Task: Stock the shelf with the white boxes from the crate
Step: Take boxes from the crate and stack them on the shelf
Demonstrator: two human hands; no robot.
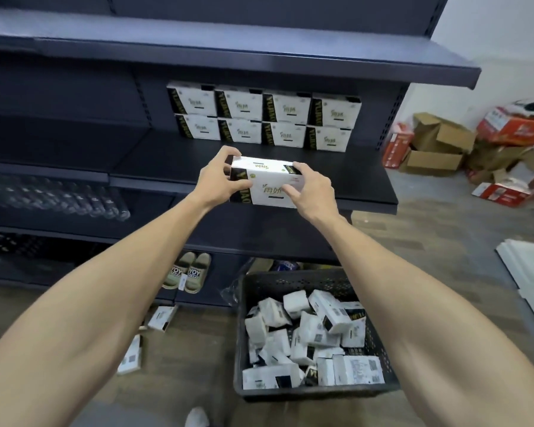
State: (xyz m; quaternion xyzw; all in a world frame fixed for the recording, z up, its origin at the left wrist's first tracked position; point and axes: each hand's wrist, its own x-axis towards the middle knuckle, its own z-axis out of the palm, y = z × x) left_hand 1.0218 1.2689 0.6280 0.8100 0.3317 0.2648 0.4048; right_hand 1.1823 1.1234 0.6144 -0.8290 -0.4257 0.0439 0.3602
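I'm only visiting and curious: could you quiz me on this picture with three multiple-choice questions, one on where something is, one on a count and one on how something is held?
1. Where is the crate? A on the floor; B on a table; C on a cart.
2. How many boxes are stacked on the shelf? A four; B eight; C twelve.
3. How is the box in front held? A by left hand and right hand together; B by one hand; C by nothing.
Answers: 1 A, it stands on the floor before the shelf. 2 B, two rows of four. 3 A, fingers of each hand curl round one end.
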